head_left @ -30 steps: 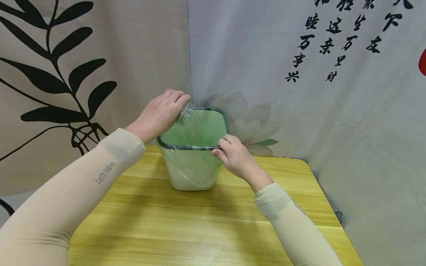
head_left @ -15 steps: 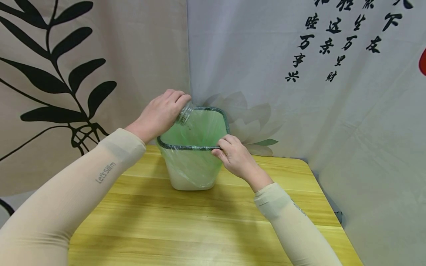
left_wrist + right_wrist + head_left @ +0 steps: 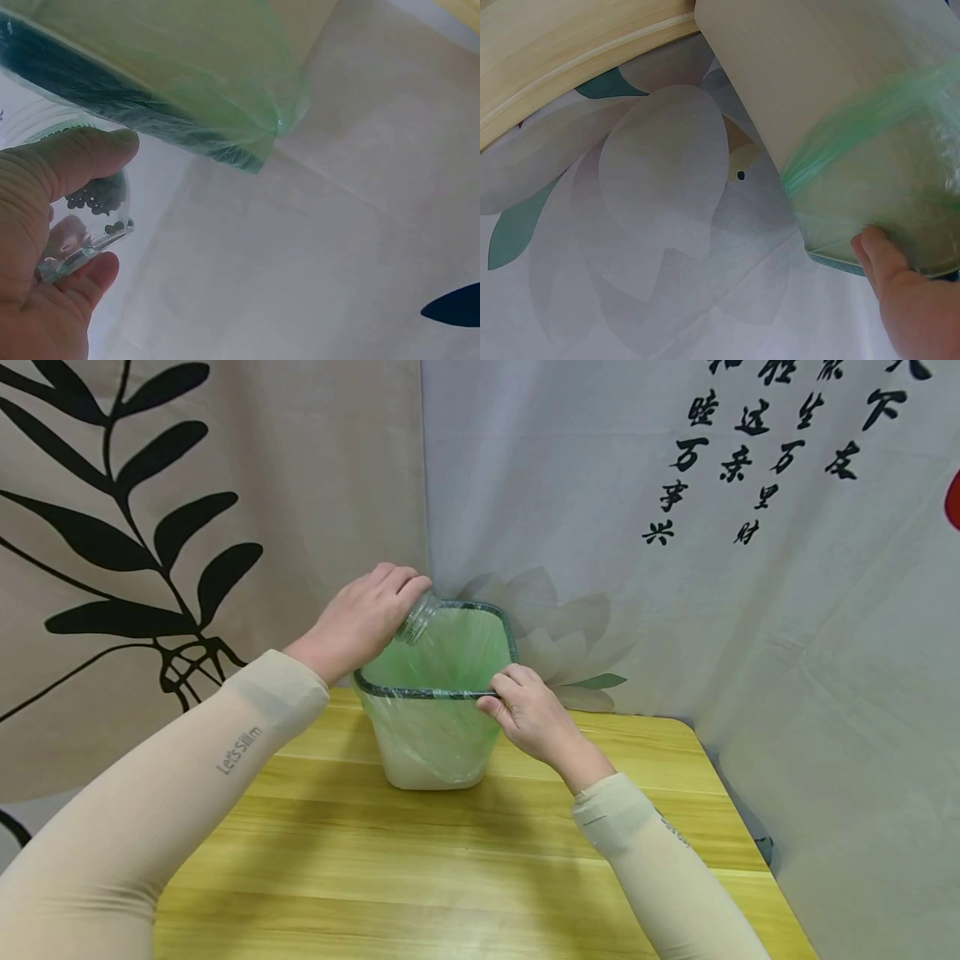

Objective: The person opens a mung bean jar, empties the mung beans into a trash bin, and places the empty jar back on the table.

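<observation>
My left hand (image 3: pixel 367 617) holds a clear jar (image 3: pixel 417 618) tilted, mouth down, over the left side of a pale trash bin (image 3: pixel 401 764). Small dark round grains (image 3: pixel 94 196) show inside the jar in the left wrist view. A thin green plastic bag (image 3: pixel 450 647) lines the bin and folds out over its dark rim (image 3: pixel 427 693). At the near right corner, my right hand (image 3: pixel 534 714) grips that rim, thumb outside. The right wrist view shows its fingers (image 3: pixel 885 259) over the bag. The bin's bottom is hidden from the head view.
The bin stands upright near the back edge of a yellow wood-grain table (image 3: pixel 450 877). Close behind hang light cloth curtains (image 3: pixel 570 485) with printed leaves, a lotus and black characters.
Half a second ago a few dark specks were visible just below the jar's mouth; now none show there. Both hands and the bin have stayed almost still.
</observation>
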A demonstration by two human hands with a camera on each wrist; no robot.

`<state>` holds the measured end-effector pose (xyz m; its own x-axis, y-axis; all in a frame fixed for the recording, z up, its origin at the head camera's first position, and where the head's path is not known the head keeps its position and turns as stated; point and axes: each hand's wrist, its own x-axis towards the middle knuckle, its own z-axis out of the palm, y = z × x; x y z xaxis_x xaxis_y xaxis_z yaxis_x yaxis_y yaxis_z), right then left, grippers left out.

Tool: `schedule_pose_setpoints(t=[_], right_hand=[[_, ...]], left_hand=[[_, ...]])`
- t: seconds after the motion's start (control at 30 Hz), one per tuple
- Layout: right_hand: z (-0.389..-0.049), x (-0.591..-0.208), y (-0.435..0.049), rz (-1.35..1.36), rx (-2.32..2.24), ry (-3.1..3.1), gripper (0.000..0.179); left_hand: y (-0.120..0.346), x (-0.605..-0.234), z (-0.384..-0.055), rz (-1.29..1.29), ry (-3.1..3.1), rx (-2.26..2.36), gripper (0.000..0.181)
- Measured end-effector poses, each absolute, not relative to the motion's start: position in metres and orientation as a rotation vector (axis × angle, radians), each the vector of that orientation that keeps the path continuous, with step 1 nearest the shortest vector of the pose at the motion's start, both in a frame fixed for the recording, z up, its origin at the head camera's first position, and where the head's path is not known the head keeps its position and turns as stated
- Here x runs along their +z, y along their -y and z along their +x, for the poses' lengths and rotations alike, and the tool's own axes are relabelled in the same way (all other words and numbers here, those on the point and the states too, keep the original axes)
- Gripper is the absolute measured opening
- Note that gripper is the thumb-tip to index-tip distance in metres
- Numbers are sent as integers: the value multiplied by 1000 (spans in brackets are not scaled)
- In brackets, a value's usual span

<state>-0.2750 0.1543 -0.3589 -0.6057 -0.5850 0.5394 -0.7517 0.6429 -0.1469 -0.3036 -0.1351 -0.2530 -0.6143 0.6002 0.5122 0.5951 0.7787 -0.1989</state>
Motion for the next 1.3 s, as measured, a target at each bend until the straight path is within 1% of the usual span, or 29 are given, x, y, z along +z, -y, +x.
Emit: schedule_pose_setpoints(t=[0.37, 1.3], right_hand=[[-274, -358, -154, 1054, 512, 2399, 57], [-272, -358, -154, 1047, 516, 2411, 58]], left_hand=[[134, -254, -306, -901, 2395, 20, 52], [134, -256, -306, -955, 2285, 121, 47]])
